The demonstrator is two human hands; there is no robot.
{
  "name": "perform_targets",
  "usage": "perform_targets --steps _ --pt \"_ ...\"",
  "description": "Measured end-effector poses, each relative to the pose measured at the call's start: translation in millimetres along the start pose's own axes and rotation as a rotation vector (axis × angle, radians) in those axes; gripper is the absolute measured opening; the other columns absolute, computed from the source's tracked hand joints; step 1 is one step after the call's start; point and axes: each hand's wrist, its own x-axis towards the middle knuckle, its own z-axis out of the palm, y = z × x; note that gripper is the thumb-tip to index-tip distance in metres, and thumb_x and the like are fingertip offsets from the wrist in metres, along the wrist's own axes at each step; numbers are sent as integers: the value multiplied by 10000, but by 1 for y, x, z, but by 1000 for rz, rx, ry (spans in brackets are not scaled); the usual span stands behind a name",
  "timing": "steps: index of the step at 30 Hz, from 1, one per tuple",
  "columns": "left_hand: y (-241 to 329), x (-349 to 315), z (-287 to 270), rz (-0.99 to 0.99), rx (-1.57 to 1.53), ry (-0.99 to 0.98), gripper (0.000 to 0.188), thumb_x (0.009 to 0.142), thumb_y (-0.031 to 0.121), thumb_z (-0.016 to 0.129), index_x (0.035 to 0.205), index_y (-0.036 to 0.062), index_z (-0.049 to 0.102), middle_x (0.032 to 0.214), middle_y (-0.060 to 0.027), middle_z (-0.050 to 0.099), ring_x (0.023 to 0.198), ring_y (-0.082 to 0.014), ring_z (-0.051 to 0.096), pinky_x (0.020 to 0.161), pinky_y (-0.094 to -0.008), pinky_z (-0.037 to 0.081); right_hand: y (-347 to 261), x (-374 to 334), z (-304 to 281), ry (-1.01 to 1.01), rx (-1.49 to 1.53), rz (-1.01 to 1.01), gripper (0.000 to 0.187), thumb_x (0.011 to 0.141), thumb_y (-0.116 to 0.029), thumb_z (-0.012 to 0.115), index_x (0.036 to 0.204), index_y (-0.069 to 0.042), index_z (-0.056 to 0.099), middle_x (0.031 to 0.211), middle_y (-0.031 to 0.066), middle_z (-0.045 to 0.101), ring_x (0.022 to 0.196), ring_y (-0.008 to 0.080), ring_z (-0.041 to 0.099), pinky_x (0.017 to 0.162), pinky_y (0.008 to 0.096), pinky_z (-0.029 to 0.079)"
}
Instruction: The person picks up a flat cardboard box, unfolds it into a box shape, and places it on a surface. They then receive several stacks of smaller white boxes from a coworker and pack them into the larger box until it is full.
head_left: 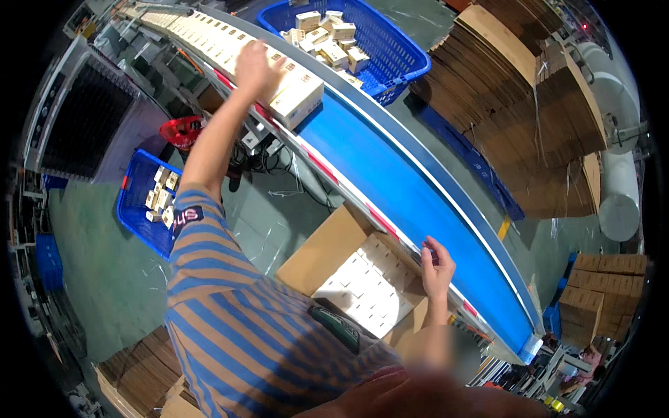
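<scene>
A long row of small white boxes [297, 97] stands packed side by side on the blue conveyor belt [390, 171]. My left hand [256, 71] reaches over the near end of this row and lies on or just above the box tops. Its fingers are smeared by motion, so their grip does not show. Farther down the belt, at its near edge, my right hand [437, 268] is raised with thumb and fingers apart, holding nothing. Below that edge sits an open cardboard carton [324, 244], with white boxes [368, 289] in close rows inside.
Beyond the conveyor is a blue basket [397, 63] of loose white boxes; another blue basket [129, 209] stands on the floor at left. Flattened cardboard [516, 111] is stacked at right. Closed cartons [599, 292] are piled at far right. Cables [279, 157] hang under the conveyor.
</scene>
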Motion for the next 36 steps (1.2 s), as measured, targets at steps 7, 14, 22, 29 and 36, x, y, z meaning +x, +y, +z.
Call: perform_targets --steps 7,14,22,29,36 --pt "-35 39 19 -175 97 -521 819 782 697 474 1108 -45 595 1027 -220 641 995 -378 596 853 -440 473 16 10 18 116 -28 78 291 788 -178 692 1039 -34 663 932 103 670 784 159 641 685 267 505" --pt "85 -5 -8 10 -441 -1126 828 766 644 588 1262 -15 511 1161 -181 606 1071 -265 580 886 -392 475 25 39 19 29 72 294 503 855 -369 608 1195 -2 558 1072 183 634 998 240 613 847 325 464" --pt "225 -156 -36 135 -1459 -1303 768 760 408 721 1318 -17 408 1247 -163 542 1150 -247 517 978 -309 388 29 35 -24 189 558 245 552 833 -222 633 1273 39 425 1219 158 542 1088 235 540 921 336 419" --pt "229 -236 -145 348 -1306 -767 692 717 296 733 1260 3 421 1141 -156 570 1064 -259 553 924 -347 418 -6 -99 -76 424 285 104 656 784 -289 676 1278 26 383 1135 178 572 1059 232 561 883 357 454" --pt "189 -379 -95 1018 -459 -724 1135 603 507 798 1452 61 191 1463 -280 194 1193 -380 486 997 -436 397 65 -198 9 292 -383 27 955 680 -354 782 1421 -52 260 1407 246 325 1198 361 459 968 440 394"
